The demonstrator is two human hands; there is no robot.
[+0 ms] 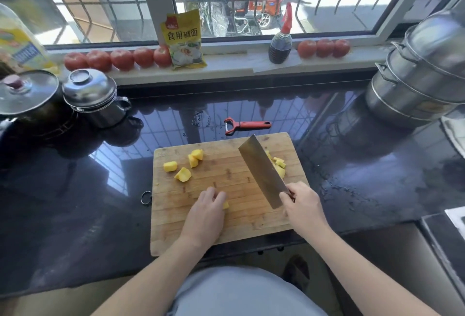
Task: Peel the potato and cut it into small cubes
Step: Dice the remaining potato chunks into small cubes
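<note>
A wooden cutting board (241, 225) lies on the dark counter. Several yellow peeled potato chunks (183, 174) sit on its far left part, and more pieces (279, 164) lie at the far right, partly behind the blade. My left hand (206, 212) rests on the board with curled fingers over a small potato piece (226, 205), mostly hidden. My right hand (303, 208) grips the handle of a cleaver (261, 169), whose blade is raised and slants away over the board. A red peeler (245, 125) lies on the counter just beyond the board.
A lidded steel mug (93, 96) and a dark pot with a lid (27, 94) stand at the left. Stacked steel steamer pots (417, 84) stand at the right. Tomatoes (120, 60), a yellow packet (185, 38) and a sauce bottle (280, 43) line the windowsill.
</note>
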